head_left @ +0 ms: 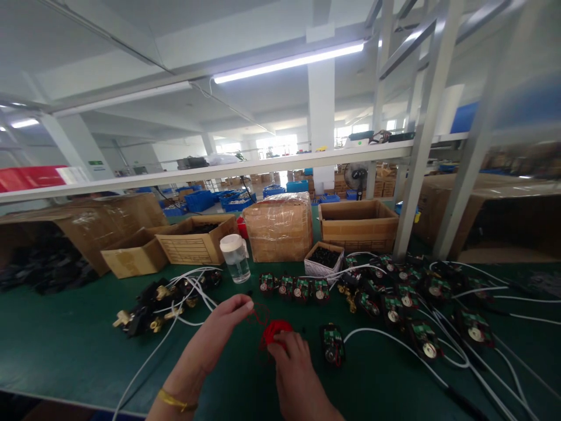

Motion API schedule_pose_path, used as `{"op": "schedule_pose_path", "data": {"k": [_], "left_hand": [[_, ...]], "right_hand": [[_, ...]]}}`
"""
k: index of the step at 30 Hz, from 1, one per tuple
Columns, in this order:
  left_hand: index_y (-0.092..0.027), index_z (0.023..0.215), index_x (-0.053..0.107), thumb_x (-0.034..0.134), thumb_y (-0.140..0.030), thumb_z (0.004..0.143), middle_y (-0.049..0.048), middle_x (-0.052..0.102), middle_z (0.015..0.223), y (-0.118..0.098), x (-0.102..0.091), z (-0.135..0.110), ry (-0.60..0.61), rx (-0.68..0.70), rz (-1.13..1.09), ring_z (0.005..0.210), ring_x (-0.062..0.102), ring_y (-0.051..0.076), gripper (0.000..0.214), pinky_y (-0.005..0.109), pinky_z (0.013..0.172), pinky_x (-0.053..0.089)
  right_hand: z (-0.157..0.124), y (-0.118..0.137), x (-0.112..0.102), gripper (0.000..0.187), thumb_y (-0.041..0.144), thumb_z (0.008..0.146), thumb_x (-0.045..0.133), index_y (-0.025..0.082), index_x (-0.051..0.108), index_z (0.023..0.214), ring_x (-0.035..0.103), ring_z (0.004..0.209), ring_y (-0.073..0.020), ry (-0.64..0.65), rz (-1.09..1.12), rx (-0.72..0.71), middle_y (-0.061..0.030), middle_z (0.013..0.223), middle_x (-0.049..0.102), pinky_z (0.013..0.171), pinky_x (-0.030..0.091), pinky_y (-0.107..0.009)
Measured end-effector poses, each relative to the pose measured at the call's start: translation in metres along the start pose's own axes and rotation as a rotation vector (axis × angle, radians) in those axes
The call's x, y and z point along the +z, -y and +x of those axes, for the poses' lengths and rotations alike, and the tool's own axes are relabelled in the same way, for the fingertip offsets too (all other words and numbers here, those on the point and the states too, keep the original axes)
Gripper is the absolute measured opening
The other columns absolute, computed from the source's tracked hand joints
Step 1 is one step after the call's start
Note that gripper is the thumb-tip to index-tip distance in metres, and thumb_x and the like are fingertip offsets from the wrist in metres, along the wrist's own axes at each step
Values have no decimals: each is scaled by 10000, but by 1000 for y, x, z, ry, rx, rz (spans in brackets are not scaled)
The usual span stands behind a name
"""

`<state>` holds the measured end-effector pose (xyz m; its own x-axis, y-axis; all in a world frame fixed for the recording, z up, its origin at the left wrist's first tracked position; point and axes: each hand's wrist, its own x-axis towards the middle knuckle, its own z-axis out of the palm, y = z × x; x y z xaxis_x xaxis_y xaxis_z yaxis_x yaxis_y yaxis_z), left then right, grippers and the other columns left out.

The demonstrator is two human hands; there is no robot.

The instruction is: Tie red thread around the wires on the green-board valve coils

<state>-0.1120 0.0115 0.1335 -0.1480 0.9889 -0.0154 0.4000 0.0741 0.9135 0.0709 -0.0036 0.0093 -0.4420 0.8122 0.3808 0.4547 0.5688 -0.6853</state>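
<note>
My left hand [223, 327] hovers over the green table [74, 345], its fingertips pinched on a thin red thread [259, 314]. That thread runs down to a small red spool [275, 331]. My right hand [293, 365] is closed around the spool from below. A black module with a green circuit board [332, 345] lies just right of my right hand, with a white cable leading away from it.
A row of similar modules [293, 287] and many more with white cables [416, 316] fill the right side. Brass-fitted black parts [153, 307] lie at left. A clear plastic jug [235, 257], cardboard boxes [280, 227] and a small box of black parts [323, 258] stand behind.
</note>
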Motion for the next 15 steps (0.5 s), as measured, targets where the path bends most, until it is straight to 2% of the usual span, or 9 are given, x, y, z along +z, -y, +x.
{"op": "schedule_pose_path", "data": {"k": [3,5,8,10,12,15], "left_hand": [[-205,864,659,625,-513,821,7,648,846,-7,4,-7,74,8,-30,877,568,208,312,284,807,440],[-204,876,657,631,-498,832,7,639,855,-11,9,-9,114,11,-71,878,566,203,299,288,811,443],[-190,842,649,649,-450,837,10,622,840,-16,17,-8,155,15,-173,866,567,189,261,293,827,447],[-179,818,641,668,-421,823,19,626,842,-18,22,-7,179,-14,-270,868,579,185,244,301,842,456],[-175,817,633,684,-400,804,25,639,861,-16,25,-6,192,-55,-338,870,590,182,231,307,841,466],[-180,812,619,685,-386,792,23,653,869,-10,27,-4,183,-74,-320,868,602,184,217,314,828,476]], "right_hand": [[3,6,-10,416,65,870,450,254,618,1200,582,1107,-245,-169,361,81,-93,1190,630,984,445,-421],[11,6,-14,332,199,905,515,235,604,1223,612,1101,-254,-193,688,234,-102,1164,659,948,475,-411],[25,6,-16,454,381,812,691,205,605,1221,660,1059,-269,-159,1165,540,-111,1144,696,820,508,-363],[32,7,-16,554,406,707,788,187,628,1190,695,968,-257,-118,1379,657,-110,1100,718,729,488,-315],[34,8,-15,557,396,665,833,160,665,1141,708,870,-226,-46,1528,644,-112,1039,735,679,453,-278],[33,9,-14,450,418,734,827,131,718,1063,670,788,-170,14,1668,508,-98,942,737,665,423,-246]]}}
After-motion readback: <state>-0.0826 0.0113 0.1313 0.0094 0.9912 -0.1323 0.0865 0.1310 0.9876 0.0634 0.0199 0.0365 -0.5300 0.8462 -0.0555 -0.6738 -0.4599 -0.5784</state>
